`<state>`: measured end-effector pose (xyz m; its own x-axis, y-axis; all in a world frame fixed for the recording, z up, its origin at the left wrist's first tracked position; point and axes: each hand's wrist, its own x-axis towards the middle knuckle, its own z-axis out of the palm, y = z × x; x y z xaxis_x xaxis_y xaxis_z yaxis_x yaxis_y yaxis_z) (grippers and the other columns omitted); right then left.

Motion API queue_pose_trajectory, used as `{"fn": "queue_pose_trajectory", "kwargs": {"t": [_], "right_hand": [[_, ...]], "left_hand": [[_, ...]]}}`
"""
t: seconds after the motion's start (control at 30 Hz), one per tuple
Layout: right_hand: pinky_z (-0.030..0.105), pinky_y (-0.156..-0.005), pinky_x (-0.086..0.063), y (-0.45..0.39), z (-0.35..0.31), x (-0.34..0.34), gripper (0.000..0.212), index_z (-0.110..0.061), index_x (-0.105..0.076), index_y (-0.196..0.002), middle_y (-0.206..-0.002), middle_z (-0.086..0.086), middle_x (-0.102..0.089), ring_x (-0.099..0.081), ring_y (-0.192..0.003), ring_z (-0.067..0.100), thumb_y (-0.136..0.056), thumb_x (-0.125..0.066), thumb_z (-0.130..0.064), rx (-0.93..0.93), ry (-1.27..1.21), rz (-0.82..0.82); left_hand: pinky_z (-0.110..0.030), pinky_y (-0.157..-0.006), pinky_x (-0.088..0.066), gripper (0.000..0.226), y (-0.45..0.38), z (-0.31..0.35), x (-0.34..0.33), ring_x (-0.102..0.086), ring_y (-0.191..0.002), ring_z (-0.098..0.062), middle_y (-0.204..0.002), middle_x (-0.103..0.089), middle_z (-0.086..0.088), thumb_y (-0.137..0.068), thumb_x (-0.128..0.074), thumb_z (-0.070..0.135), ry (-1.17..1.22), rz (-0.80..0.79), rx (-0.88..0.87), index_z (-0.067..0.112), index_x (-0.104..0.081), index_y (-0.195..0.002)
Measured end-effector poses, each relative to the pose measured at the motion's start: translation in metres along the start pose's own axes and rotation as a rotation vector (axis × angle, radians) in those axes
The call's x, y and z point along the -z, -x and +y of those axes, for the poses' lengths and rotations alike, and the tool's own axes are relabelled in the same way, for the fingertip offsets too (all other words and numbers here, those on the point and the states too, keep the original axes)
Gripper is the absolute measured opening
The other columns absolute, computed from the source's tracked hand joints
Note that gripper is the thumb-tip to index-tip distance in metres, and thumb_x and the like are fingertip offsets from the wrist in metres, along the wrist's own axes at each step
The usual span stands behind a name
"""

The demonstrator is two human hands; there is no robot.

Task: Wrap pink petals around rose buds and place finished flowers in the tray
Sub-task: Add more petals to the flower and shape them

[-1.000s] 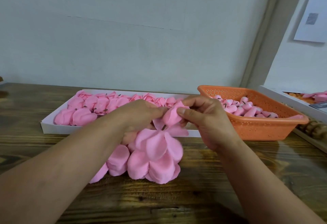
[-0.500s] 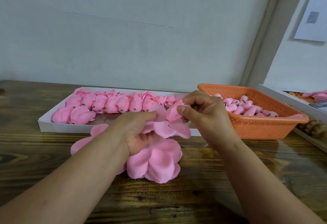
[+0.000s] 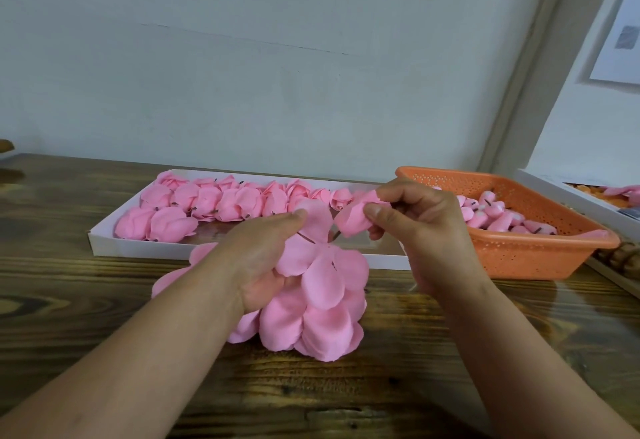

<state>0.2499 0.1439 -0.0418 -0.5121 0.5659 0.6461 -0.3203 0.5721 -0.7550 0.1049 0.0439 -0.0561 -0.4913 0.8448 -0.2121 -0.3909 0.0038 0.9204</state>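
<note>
Right hand pinching one rose bud, left hand clutching one petal cluster (finished flowers uncountable) before one tray.

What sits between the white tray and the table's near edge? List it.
In the head view, a pile of loose pink petals lies on the wooden table there, with the left hand over it, pinching one petal.

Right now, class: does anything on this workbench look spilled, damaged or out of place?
Nothing stands out. Finished flowers sit in the white tray, buds in the orange basket, loose petals piled under the hands.
</note>
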Motion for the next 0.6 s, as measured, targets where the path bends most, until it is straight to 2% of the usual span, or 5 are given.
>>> {"fn": "queue_pose_trajectory", "kwargs": {"t": [0.13,0.27,0.43,0.5,0.6], "right_hand": [[0.017,-0.056,-0.048,0.0006,0.0000,0.0000,0.005,0.000,-0.064,-0.075,-0.065,0.000,-0.061,-0.055,-0.051,0.012,-0.073,-0.066,0.004,-0.012,-0.093,-0.072],[0.027,-0.054,-0.050,0.0027,0.0016,-0.0019,0.007,-0.009,-0.067,-0.072,-0.069,-0.001,-0.063,-0.056,-0.054,0.016,-0.073,-0.066,-0.002,-0.003,0.032,-0.118],[0.026,-0.055,-0.051,0.0032,0.0009,0.0003,0.018,-0.013,-0.068,-0.073,-0.071,-0.001,-0.063,-0.056,-0.057,0.017,-0.077,-0.067,0.005,-0.006,0.068,-0.113],[0.027,-0.056,-0.052,0.0038,0.0004,0.0008,0.020,-0.011,-0.068,-0.074,-0.071,-0.001,-0.062,-0.057,-0.058,0.017,-0.079,-0.067,0.008,-0.030,0.108,-0.130],[0.033,-0.057,-0.052,0.0048,-0.0015,-0.0036,0.023,-0.013,-0.066,-0.074,-0.072,0.001,-0.058,-0.057,-0.058,0.017,-0.078,-0.067,0.009,-0.053,0.176,-0.168]], "left_hand": [[-0.053,-0.096,-0.046,0.021,0.0016,0.0000,-0.0017,-0.063,-0.094,-0.032,-0.115,-0.066,-0.021,-0.095,-0.056,0.020,-0.016,0.028,-0.023,0.008,-0.064,-0.111],[-0.042,-0.081,-0.051,0.014,0.0019,-0.0006,-0.0023,-0.064,-0.077,-0.027,-0.084,-0.069,-0.013,-0.095,-0.056,0.020,-0.045,0.026,-0.048,0.009,-0.066,-0.094],[-0.053,-0.098,-0.047,0.017,0.0023,-0.0020,-0.0003,-0.064,-0.099,-0.033,-0.109,-0.068,-0.020,-0.096,-0.055,0.022,-0.103,0.004,-0.057,0.010,-0.066,-0.100],[-0.051,-0.096,-0.049,0.017,0.0025,-0.0021,-0.0006,-0.066,-0.098,-0.034,-0.104,-0.070,-0.019,-0.096,-0.054,0.021,-0.130,0.003,-0.066,0.009,-0.067,-0.099],[-0.044,-0.082,-0.052,0.018,0.0041,-0.0019,-0.0013,-0.065,-0.080,-0.028,-0.085,-0.072,-0.015,-0.096,-0.054,0.022,-0.171,-0.001,-0.091,0.011,-0.068,-0.091]]}}
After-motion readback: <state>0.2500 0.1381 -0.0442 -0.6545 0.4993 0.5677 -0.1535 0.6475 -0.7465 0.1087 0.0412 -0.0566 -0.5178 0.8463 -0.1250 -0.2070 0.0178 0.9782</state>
